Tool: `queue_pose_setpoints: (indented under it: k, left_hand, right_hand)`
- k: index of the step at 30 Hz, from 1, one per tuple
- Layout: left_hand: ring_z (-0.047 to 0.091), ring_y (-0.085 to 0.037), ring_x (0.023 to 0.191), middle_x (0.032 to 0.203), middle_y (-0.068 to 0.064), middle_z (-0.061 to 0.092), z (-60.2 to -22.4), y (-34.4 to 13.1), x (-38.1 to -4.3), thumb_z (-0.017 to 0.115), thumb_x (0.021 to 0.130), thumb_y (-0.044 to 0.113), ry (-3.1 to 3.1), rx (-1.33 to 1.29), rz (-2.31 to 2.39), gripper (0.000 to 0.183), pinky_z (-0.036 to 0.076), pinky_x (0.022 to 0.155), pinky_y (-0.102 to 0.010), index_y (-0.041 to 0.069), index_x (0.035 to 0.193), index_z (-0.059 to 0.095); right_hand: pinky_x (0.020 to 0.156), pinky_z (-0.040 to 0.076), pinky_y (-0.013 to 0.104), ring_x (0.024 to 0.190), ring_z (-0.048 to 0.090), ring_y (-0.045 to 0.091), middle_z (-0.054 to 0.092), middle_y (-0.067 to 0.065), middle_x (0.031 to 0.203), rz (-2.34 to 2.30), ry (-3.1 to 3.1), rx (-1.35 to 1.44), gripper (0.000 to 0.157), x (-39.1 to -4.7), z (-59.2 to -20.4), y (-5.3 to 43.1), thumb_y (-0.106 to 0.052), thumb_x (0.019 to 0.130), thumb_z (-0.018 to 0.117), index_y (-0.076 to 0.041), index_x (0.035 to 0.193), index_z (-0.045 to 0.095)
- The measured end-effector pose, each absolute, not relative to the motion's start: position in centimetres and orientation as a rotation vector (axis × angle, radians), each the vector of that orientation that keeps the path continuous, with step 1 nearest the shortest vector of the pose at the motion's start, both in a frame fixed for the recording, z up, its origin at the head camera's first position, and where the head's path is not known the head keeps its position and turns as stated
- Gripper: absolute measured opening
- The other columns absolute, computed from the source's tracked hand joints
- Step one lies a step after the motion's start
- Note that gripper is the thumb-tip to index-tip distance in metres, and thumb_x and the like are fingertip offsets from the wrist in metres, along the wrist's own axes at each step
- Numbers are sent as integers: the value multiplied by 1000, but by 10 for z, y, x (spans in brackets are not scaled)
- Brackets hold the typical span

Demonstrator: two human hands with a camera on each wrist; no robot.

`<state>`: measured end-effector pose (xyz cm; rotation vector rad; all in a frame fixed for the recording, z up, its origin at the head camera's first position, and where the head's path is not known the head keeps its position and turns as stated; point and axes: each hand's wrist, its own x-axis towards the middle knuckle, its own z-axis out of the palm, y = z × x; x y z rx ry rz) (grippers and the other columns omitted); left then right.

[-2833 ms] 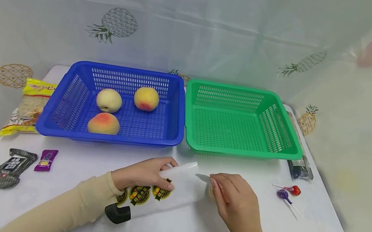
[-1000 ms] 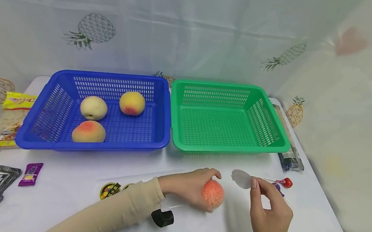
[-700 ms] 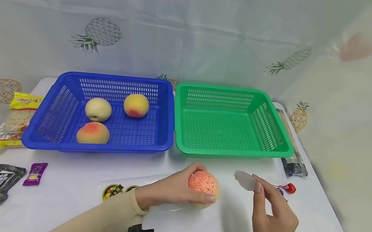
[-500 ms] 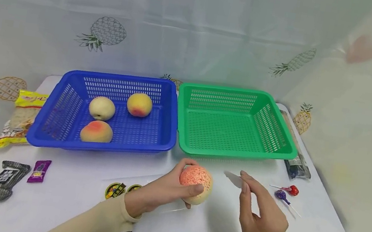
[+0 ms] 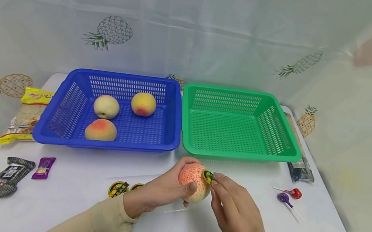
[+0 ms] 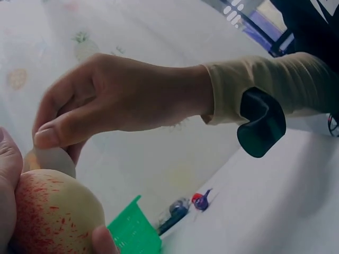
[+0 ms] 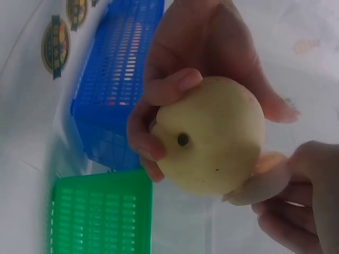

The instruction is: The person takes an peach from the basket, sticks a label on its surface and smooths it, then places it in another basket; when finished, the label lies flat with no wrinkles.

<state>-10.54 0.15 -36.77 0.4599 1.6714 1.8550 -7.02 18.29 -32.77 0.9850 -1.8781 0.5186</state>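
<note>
My left hand [image 5: 163, 189] grips a peach [image 5: 193, 182] with a speckled red top, above the table in front of the baskets. In the right wrist view the pale underside of that peach [image 7: 212, 137] shows a dark hole. My right hand [image 5: 236, 213] pinches a round sticker [image 5: 207, 176] by its edge, its yellow, green and black print facing up. The sticker is against or just beside the right side of the peach; contact along its whole face cannot be made out. A clear strip with more round stickers [image 5: 118, 189] lies beneath my left forearm.
A blue basket [image 5: 104, 146] with three peaches stands behind, beside a green basket [image 5: 238, 156]. At left lie a yellow snack bag [image 5: 26, 117], a dark packet [image 5: 9, 178] and a purple packet [image 5: 43, 168]. Two lollipops [image 5: 284, 197] and a dark package [image 5: 301, 170] are at right.
My right hand peeled the sticker off the strip. My left hand left the strip, took hold of the peach and turned it. The sticker then moved left to the peach.
</note>
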Motion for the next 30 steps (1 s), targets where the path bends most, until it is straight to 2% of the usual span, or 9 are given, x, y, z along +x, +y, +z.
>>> queue_pose_setpoints:
  k: [5,10,14,18,22,26,30]
  left_hand:
    - [56,-16,71,111,-7,49,-368,0,-106,52,67,66,1654,487,1841,75,48,63,-48,27,125,26]
    - [57,-15,74,111,-7,50,-367,-2,-106,49,69,66,1612,503,1843,74,50,61,-43,25,126,26]
    - [57,-14,72,106,-8,54,-367,-4,-104,43,73,65,1551,473,1864,71,50,60,-36,22,127,27]
    - [58,-13,83,110,-6,54,-365,-4,-100,38,79,62,1523,415,1886,65,48,67,-29,19,127,29]
    - [57,-15,93,116,-6,52,-361,-2,-94,32,86,57,1509,329,1920,60,47,77,-30,15,129,30]
    - [60,-20,91,112,-12,54,-360,0,-90,30,87,56,1402,227,1985,63,48,79,-33,9,129,29]
    - [60,-20,90,111,-14,52,-360,1,-87,34,87,57,1336,157,2018,66,49,78,-32,8,130,28]
  right_hand:
    - [85,45,29,92,61,28,64,17,99,531,-1964,1080,23,-68,-329,181,-9,89,46,5,87,64]
    - [90,41,29,99,57,29,60,18,108,603,-2030,1128,31,-65,-330,181,-21,89,52,6,101,61]
    - [90,38,31,102,53,29,57,16,111,651,-2079,1143,50,-66,-329,180,-35,80,63,5,109,57]
    - [93,35,33,104,50,30,57,15,110,657,-2079,1128,60,-69,-330,177,-40,71,68,4,110,57]
    - [90,36,35,102,51,31,60,15,107,648,-2019,1124,57,-71,-332,176,-41,73,66,5,107,60]
    - [79,40,35,94,55,29,63,15,99,621,-1902,1128,50,-73,-333,173,-37,75,64,6,100,63]
    - [71,42,33,86,58,27,66,14,89,594,-1776,1102,41,-72,-334,168,-32,77,63,6,91,66]
